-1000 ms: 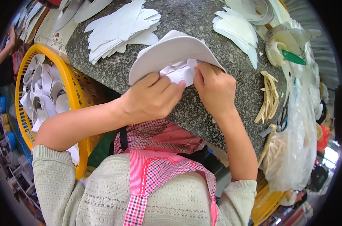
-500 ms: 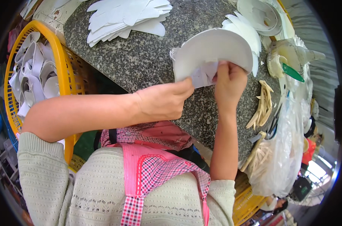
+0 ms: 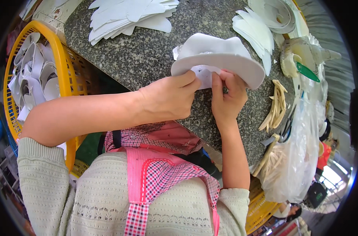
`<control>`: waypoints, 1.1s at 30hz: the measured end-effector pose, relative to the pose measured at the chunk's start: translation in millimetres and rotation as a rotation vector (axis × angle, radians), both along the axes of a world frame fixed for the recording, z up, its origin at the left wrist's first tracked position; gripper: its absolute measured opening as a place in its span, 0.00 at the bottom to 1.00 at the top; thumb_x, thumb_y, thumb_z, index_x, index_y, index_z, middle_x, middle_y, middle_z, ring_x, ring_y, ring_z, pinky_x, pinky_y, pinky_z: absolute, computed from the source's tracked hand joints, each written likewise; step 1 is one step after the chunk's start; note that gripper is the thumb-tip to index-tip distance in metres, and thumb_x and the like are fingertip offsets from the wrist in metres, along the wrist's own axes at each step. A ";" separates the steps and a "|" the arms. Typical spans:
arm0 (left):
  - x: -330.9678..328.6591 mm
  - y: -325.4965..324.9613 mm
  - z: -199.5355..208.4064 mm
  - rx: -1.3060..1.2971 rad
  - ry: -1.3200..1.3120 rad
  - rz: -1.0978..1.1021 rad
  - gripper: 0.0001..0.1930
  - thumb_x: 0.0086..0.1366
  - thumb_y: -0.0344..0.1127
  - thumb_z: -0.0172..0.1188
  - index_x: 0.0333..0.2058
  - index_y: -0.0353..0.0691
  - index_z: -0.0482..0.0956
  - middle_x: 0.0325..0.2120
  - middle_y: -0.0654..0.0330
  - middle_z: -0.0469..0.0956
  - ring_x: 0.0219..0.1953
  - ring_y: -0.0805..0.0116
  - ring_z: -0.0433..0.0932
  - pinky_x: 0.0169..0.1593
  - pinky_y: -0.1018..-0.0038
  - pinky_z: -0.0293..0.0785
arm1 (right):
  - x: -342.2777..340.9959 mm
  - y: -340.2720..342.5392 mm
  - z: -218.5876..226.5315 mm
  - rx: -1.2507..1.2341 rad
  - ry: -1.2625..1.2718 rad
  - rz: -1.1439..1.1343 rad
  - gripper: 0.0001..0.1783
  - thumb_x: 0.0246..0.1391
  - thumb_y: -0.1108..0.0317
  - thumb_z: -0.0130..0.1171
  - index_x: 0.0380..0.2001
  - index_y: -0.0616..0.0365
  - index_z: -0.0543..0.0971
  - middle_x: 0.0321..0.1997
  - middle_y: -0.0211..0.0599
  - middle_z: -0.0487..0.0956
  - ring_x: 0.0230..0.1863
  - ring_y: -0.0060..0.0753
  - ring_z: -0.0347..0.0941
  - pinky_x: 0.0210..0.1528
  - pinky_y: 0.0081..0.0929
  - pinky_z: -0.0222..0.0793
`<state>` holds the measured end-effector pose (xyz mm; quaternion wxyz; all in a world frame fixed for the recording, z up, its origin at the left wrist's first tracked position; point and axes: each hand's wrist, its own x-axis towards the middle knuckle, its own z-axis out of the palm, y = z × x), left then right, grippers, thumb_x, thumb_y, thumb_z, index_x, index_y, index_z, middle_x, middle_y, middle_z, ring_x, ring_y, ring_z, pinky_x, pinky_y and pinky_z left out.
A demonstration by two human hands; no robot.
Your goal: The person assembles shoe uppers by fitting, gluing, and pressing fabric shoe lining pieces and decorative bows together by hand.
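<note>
Two hands: both hold one white shaped piece (image 3: 218, 59) over the front edge of the desk (image 3: 147, 55).
Left hand (image 3: 169, 98): closed in a pinch, thumb and forefinger on a small white tab (image 3: 204, 76) under the piece's rim.
Right hand (image 3: 226, 96): fingers curled, thumb and fingertips pressing the same tab from the other side; the two hands nearly touch.
Piece: curved, with a broad flat rim facing the camera and a raised body behind it; it lies tilted, resting on or just above the stone top, which of the two cannot be told.
Desk: speckled grey stone with a rounded edge.
Stack, far left: flat white cut-outs (image 3: 127, 15) fanned on the desk, well apart from the hands.
Stack, far right: more white cut-outs (image 3: 255, 33) overlapping, just behind the piece.
Sticks: pale wooden sticks (image 3: 275, 104) in a loose heap on the desk, right of the right hand.
Basket: yellow basket (image 3: 64, 70) left of the desk, holding curled white strips (image 3: 33, 74).
Bag: clear plastic bag (image 3: 293, 157) hanging at the desk's right edge.
Clothing: pale knit sleeves (image 3: 45, 185) and a pink checked apron (image 3: 155, 177) at the lower edge.
</note>
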<state>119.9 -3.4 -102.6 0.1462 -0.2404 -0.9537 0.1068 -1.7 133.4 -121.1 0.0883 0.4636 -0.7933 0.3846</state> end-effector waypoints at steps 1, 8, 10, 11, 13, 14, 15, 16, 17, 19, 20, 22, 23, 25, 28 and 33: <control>-0.3 0.4 0.0 -0.010 -0.003 0.009 0.18 0.38 0.38 0.51 0.26 0.29 0.79 0.28 0.54 0.76 0.37 0.62 0.70 0.46 0.70 0.64 | 1.0 -0.6 -0.4 -0.013 -0.090 -0.062 0.08 0.41 0.75 0.60 0.29 0.55 0.77 0.29 0.34 0.77 0.30 0.38 0.74 0.32 0.31 0.70; 0.6 1.2 -2.3 0.001 0.063 0.032 0.17 0.39 0.37 0.51 0.25 0.30 0.78 0.27 0.54 0.75 0.37 0.62 0.69 0.46 0.69 0.64 | 7.8 -3.0 -5.9 0.027 0.272 0.059 0.10 0.38 0.73 0.60 0.30 0.56 0.77 0.30 0.30 0.74 0.30 0.34 0.72 0.28 0.28 0.69; 1.6 0.6 -1.9 -0.024 0.058 0.028 0.17 0.39 0.37 0.51 0.26 0.30 0.78 0.28 0.55 0.75 0.37 0.62 0.69 0.46 0.70 0.64 | 7.6 -1.8 -4.5 0.069 0.327 0.081 0.10 0.38 0.73 0.60 0.30 0.56 0.77 0.30 0.30 0.74 0.30 0.34 0.72 0.28 0.27 0.69; 2.1 -0.1 -1.3 -0.049 0.052 0.026 0.17 0.39 0.36 0.51 0.27 0.30 0.78 0.28 0.55 0.75 0.37 0.62 0.69 0.47 0.70 0.64 | 7.2 -1.1 -3.3 0.112 0.381 0.105 0.11 0.38 0.73 0.59 0.30 0.56 0.77 0.29 0.30 0.73 0.30 0.33 0.72 0.28 0.26 0.70; 6.0 -2.7 0.3 -0.032 0.027 0.032 0.16 0.40 0.35 0.52 0.27 0.30 0.78 0.29 0.55 0.75 0.37 0.63 0.70 0.47 0.70 0.65 | 6.7 1.6 -0.4 0.178 0.386 0.114 0.10 0.39 0.73 0.60 0.31 0.55 0.78 0.31 0.29 0.74 0.30 0.33 0.73 0.29 0.27 0.70; 8.2 -4.4 0.8 -0.015 -0.003 0.042 0.16 0.41 0.35 0.52 0.28 0.30 0.77 0.30 0.56 0.75 0.38 0.63 0.70 0.47 0.71 0.65 | 6.4 3.1 0.6 0.244 0.386 0.127 0.10 0.40 0.73 0.61 0.31 0.54 0.79 0.33 0.27 0.75 0.30 0.34 0.73 0.31 0.28 0.70; 9.6 -6.7 0.7 -0.015 -0.002 0.042 0.16 0.41 0.35 0.52 0.28 0.30 0.77 0.30 0.56 0.75 0.38 0.63 0.70 0.47 0.71 0.65 | 5.6 5.1 1.0 0.244 0.386 0.127 0.10 0.40 0.73 0.61 0.31 0.54 0.79 0.33 0.27 0.75 0.30 0.34 0.73 0.31 0.28 0.70; 10.1 -8.9 0.6 -0.026 0.058 0.037 0.14 0.41 0.35 0.52 0.25 0.32 0.78 0.27 0.59 0.75 0.36 0.65 0.69 0.45 0.72 0.65 | 4.0 8.2 1.9 0.270 0.406 0.145 0.11 0.40 0.73 0.62 0.32 0.53 0.79 0.34 0.27 0.75 0.31 0.33 0.74 0.30 0.28 0.70; 10.7 -11.1 -0.2 -0.036 0.117 0.032 0.12 0.41 0.36 0.53 0.23 0.35 0.79 0.23 0.63 0.74 0.35 0.66 0.69 0.44 0.74 0.64 | 2.3 10.4 2.2 0.296 0.424 0.162 0.12 0.40 0.72 0.62 0.32 0.52 0.79 0.34 0.26 0.76 0.32 0.33 0.74 0.30 0.28 0.71; 13.1 -14.2 -3.2 0.036 0.131 0.040 0.13 0.41 0.36 0.53 0.25 0.33 0.78 0.24 0.62 0.74 0.34 0.67 0.69 0.43 0.75 0.64 | -0.4 11.6 3.1 0.291 0.393 0.187 0.12 0.40 0.72 0.62 0.33 0.52 0.80 0.35 0.27 0.76 0.32 0.32 0.74 0.28 0.27 0.71; 14.6 -15.9 -5.1 0.106 0.143 0.049 0.14 0.42 0.35 0.52 0.27 0.31 0.77 0.24 0.61 0.74 0.34 0.67 0.70 0.42 0.75 0.65 | -1.9 12.8 2.9 0.282 0.362 0.212 0.13 0.40 0.71 0.63 0.34 0.51 0.80 0.36 0.27 0.76 0.33 0.32 0.74 0.27 0.27 0.72; 15.5 -19.5 -5.9 0.104 0.136 0.037 0.16 0.43 0.34 0.52 0.30 0.30 0.75 0.24 0.60 0.74 0.33 0.68 0.71 0.40 0.76 0.66 | -5.2 14.1 2.7 0.275 0.332 0.231 0.13 0.40 0.71 0.62 0.35 0.51 0.80 0.36 0.30 0.77 0.32 0.33 0.75 0.27 0.27 0.72; 15.5 -19.4 -4.0 0.133 0.122 0.058 0.15 0.43 0.34 0.52 0.30 0.30 0.75 0.25 0.60 0.74 0.33 0.68 0.71 0.40 0.76 0.67 | -5.9 12.1 6.3 0.312 0.358 0.238 0.14 0.40 0.71 0.62 0.36 0.51 0.79 0.36 0.30 0.77 0.32 0.33 0.75 0.27 0.27 0.72; 17.5 -19.3 -2.4 0.161 0.111 0.072 0.15 0.43 0.34 0.52 0.30 0.30 0.74 0.25 0.59 0.74 0.34 0.68 0.71 0.41 0.75 0.67 | -6.4 11.8 10.1 0.392 0.352 0.258 0.16 0.40 0.71 0.62 0.38 0.51 0.79 0.36 0.32 0.77 0.32 0.33 0.75 0.27 0.28 0.72; 22.0 -21.5 -1.0 0.246 0.055 0.069 0.20 0.45 0.33 0.52 0.39 0.34 0.74 0.33 0.55 0.75 0.38 0.65 0.72 0.43 0.72 0.69 | -13.8 8.5 22.8 0.293 0.392 0.375 0.11 0.41 0.73 0.56 0.33 0.55 0.79 0.27 0.32 0.77 0.24 0.36 0.74 0.21 0.30 0.70; 15.4 -20.2 6.1 0.306 -0.041 0.185 0.16 0.44 0.29 0.54 0.36 0.38 0.76 0.30 0.57 0.75 0.35 0.64 0.73 0.40 0.70 0.71 | -20.1 11.0 32.9 0.430 0.348 0.446 0.14 0.38 0.74 0.56 0.34 0.60 0.77 0.31 0.34 0.76 0.23 0.37 0.74 0.22 0.31 0.71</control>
